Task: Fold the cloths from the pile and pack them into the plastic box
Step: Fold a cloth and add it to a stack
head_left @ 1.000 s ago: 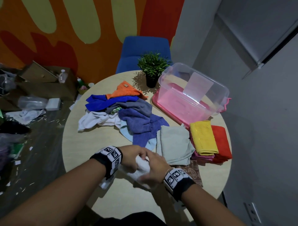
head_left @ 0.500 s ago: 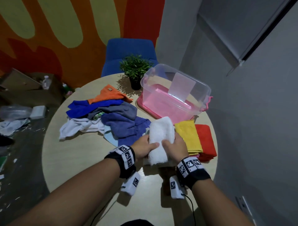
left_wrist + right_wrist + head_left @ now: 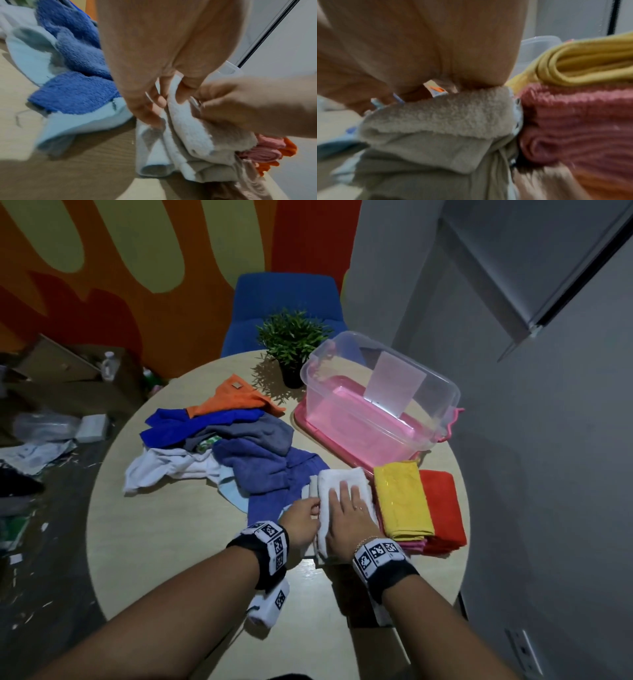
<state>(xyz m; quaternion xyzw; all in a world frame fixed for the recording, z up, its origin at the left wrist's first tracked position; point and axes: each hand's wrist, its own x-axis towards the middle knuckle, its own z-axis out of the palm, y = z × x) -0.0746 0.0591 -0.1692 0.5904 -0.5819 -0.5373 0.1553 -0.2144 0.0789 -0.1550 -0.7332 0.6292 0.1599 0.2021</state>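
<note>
**White cloth pressed flat beside the folded stack**

The folded white cloth (image 3: 342, 484) lies on the round table (image 3: 164, 542) at about 5 o'clock, on top of a grey folded cloth (image 3: 154, 159). The right hand (image 3: 349, 518) lies flat on it, fingers straight and spread. The left hand (image 3: 303, 518) pinches the cloth's left edge between thumb and fingers. Touching it at 3 o'clock sits the yellow cloth (image 3: 400, 501) atop pink and red ones. The unfolded pile (image 3: 222, 446) spreads toward 10 o'clock. The clear plastic box (image 3: 380, 402) stands at 1 o'clock, near a potted plant (image 3: 291, 344).
</note>
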